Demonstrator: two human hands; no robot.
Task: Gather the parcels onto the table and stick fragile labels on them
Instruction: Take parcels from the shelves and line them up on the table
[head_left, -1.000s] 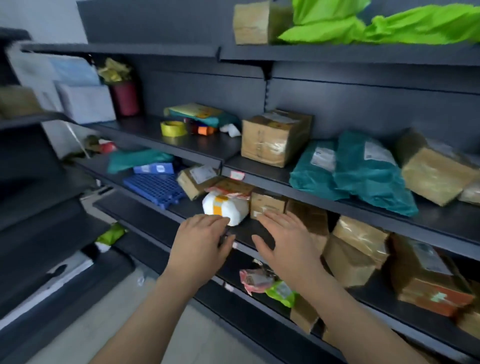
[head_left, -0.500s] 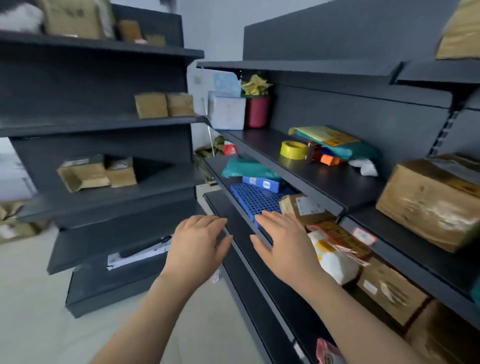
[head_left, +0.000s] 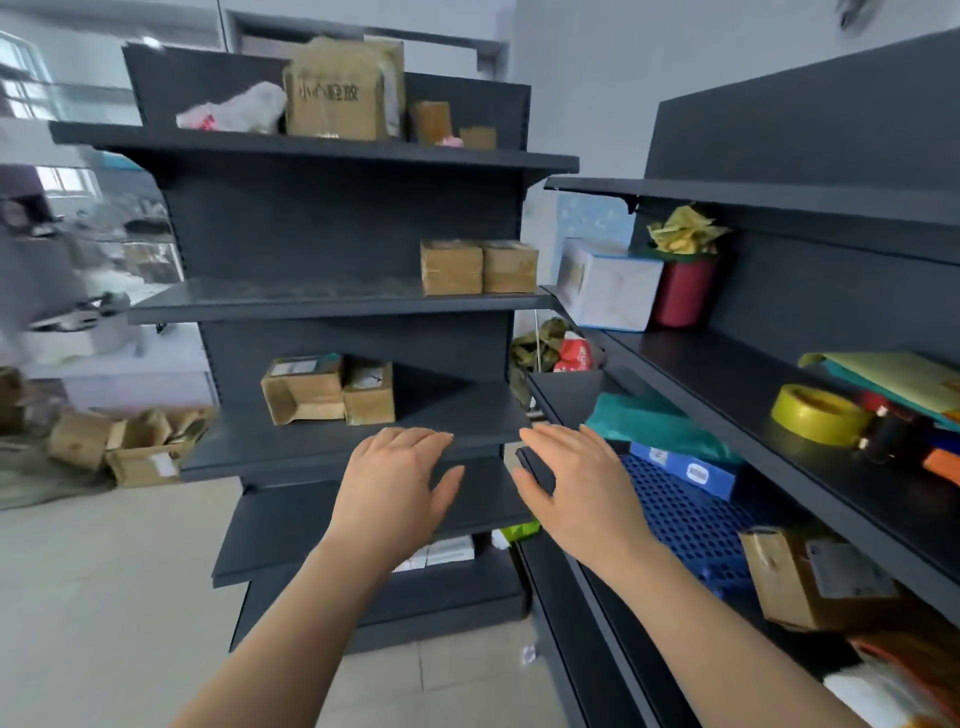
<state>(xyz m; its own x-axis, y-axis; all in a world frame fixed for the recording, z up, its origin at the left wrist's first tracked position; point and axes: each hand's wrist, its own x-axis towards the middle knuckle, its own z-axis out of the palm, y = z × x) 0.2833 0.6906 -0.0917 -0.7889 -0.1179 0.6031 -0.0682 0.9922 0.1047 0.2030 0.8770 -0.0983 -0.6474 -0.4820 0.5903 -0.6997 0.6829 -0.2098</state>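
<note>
Left hand (head_left: 395, 493): fingers (head_left: 415, 441) straight, lightly spread, palm down, nothing held. It hangs in the air in front of the facing rack (head_left: 332, 228), approx. level w/ its third shelf edge. Right hand (head_left: 579, 499) is the same: fingers straight & loose, thumb out, nothing held, over the near corner of the right rack (head_left: 831, 156). Hands are side by side w/ a gap btwn them.

Just beyond the left hand, on the facing rack's third shelf, two cardboard parcels sit touching: larger parcel (head_left: 304, 387) on the left w/ a label on top, small parcel (head_left: 370, 392) on the right. One shelf up, at the right end, a pair of small brown boxes (head_left: 480, 266) touch side to side. On the top shelf stands a big carton (head_left: 337, 93) w/ printed characters, a white plastic bag (head_left: 234, 111) just left of it & two smaller boxes to its right.

On the right rack's lower shelf, a labelled parcel (head_left: 815, 577) sits near the right forearm, beside a blue perforated tray (head_left: 680, 514). Behind the tray are a teal poly bag (head_left: 654, 421) & a blue box (head_left: 685, 467). The shelf above carries a yellow tape roll (head_left: 815, 415), a red tub (head_left: 683, 291) w/ crumpled yellow paper on top & a white box (head_left: 605, 286) beside it.

On the floor at far left is a heap of opened cartons (head_left: 130, 447).
</note>
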